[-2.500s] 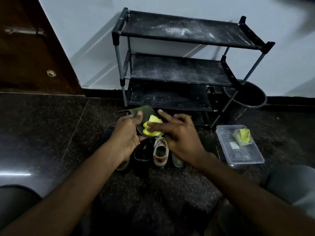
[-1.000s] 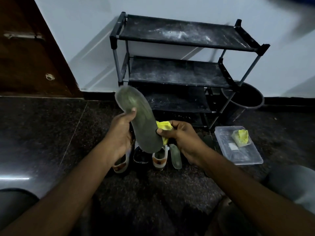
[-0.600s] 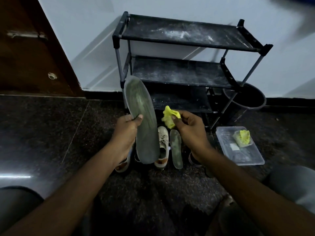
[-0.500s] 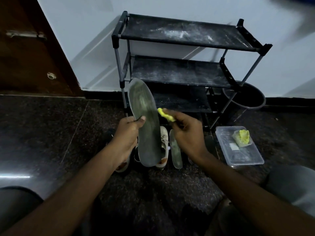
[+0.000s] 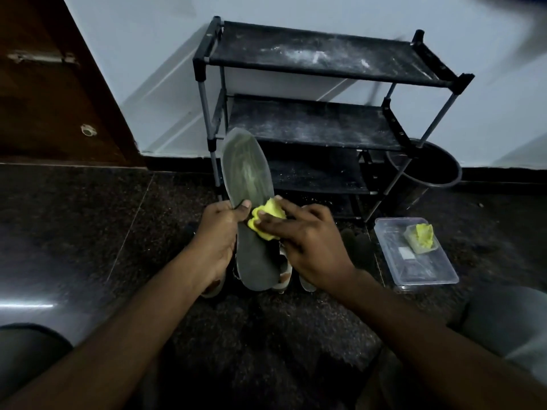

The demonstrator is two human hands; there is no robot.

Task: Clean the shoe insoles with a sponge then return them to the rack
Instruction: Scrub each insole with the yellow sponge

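Left hand grips the insole at mid-length, thumb across its face, toe end pointing to 12 o'clock in front of the rack. Right hand clasps the yellow sponge, pressed on the insole just beside that thumb. Recommended: firm lengthwise strokes toward 12, back supported against flexing, left grip shifted to expose the covered strip. Container lies at 3 o'clock.

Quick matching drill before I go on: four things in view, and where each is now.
Things: 1 insole; 2 sponge; 3 clear container; 4 black bin.
Places: A on the floor, right of the shoes; B gripped by the left hand; C beside the rack, by the wall; D held against the insole by the right hand.
Pairs: 1-B, 2-D, 3-A, 4-C.
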